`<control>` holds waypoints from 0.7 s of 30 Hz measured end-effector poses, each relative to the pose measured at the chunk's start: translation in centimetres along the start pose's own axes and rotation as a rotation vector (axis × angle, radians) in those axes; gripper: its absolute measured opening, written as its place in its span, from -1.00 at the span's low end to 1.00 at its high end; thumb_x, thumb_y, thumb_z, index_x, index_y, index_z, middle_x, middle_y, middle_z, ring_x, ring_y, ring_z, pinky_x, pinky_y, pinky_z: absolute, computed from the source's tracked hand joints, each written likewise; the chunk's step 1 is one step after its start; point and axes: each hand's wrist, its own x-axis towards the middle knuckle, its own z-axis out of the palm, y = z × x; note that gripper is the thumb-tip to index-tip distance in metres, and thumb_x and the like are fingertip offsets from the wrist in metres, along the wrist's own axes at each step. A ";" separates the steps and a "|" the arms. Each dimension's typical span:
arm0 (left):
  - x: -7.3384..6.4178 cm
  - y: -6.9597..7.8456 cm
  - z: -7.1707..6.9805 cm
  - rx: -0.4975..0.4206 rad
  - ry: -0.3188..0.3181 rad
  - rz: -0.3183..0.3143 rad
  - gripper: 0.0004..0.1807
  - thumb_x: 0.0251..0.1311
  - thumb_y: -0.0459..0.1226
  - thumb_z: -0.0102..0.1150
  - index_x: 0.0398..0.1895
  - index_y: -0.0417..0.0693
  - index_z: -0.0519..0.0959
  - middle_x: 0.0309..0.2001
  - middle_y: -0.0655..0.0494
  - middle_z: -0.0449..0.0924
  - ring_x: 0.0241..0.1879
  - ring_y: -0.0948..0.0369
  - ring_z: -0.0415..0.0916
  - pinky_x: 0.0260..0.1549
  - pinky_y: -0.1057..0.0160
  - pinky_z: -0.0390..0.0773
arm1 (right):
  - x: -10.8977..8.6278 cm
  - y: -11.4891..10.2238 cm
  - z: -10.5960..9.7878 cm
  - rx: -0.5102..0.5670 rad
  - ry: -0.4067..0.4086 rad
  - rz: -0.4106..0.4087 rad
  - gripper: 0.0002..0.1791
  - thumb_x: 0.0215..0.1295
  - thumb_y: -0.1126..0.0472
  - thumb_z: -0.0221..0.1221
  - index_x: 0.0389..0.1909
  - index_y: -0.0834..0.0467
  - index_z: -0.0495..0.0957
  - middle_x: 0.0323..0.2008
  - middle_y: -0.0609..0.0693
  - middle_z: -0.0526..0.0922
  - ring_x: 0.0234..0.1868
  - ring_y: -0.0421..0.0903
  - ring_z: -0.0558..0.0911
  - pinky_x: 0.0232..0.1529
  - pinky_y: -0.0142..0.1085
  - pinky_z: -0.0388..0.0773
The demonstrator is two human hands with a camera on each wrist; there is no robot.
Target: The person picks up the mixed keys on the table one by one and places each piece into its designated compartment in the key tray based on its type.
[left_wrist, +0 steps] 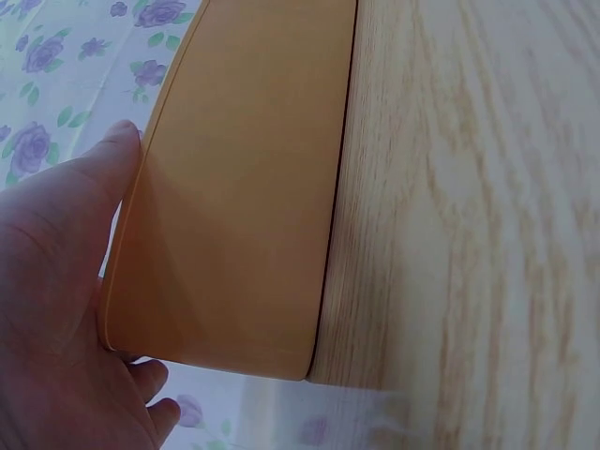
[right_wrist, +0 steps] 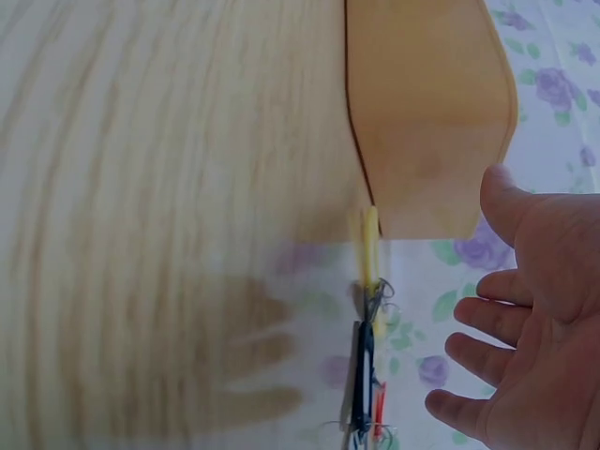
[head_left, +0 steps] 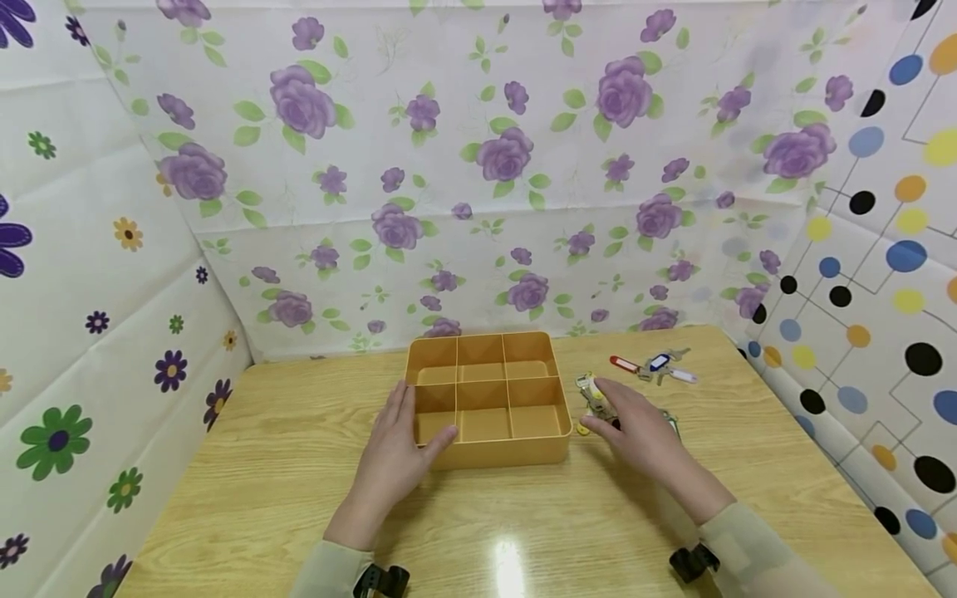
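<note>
An orange-yellow box (head_left: 486,453) divided into several compartments sits on the table, and the compartments show bare floors. My left hand (head_left: 392,461) holds its front left corner, thumb over the front rim and fingers along the left wall; in the left wrist view the thumb lies at the rim of the box (left_wrist: 234,187). To the right of the box, my right hand (head_left: 635,423) hovers with loosely spread fingers over a bunch of keys (head_left: 591,400) with yellow tags. The right wrist view shows open space between that hand (right_wrist: 544,319) and the keys (right_wrist: 366,347).
Farther back on the right lie more keys with a red tag (head_left: 624,364), a blue tag (head_left: 660,362) and a pale lilac tag (head_left: 684,375). A green-edged tag (head_left: 671,422) shows beside my right hand. Patterned cloth (head_left: 463,166) encloses the wooden table (head_left: 299,432) at the back and sides.
</note>
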 end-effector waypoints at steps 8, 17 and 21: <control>-0.3 0.0 0.0 -0.007 0.000 -0.013 0.26 0.48 0.41 0.15 0.81 -0.27 -0.13 0.81 -0.18 -0.32 0.71 -0.36 -0.15 0.60 -0.36 -0.05 | 0.7 0.8 0.4 0.002 -0.039 0.042 -0.16 0.67 -0.10 0.27 0.70 0.30 0.26 0.58 0.38 0.39 0.51 0.44 0.43 0.45 0.42 0.37; -0.3 -0.1 -0.1 -0.011 0.002 -0.003 0.28 0.47 0.44 0.13 0.81 -0.28 -0.11 0.81 -0.20 -0.29 0.71 -0.36 -0.14 0.59 -0.39 -0.01 | 2.0 1.8 0.3 -0.005 -0.067 0.053 -0.15 0.65 -0.12 0.28 0.67 0.33 0.28 0.53 0.41 0.44 0.37 0.43 0.58 0.33 0.40 0.50; -0.1 -0.1 0.0 -0.010 0.002 0.001 0.38 0.36 0.60 -0.05 0.81 -0.28 -0.10 0.81 -0.20 -0.28 0.71 -0.35 -0.14 0.59 -0.39 0.01 | 2.4 2.2 0.3 -0.020 -0.080 0.058 -0.18 0.61 -0.09 0.33 0.61 0.37 0.36 0.42 0.40 0.56 0.26 0.37 0.66 0.21 0.33 0.61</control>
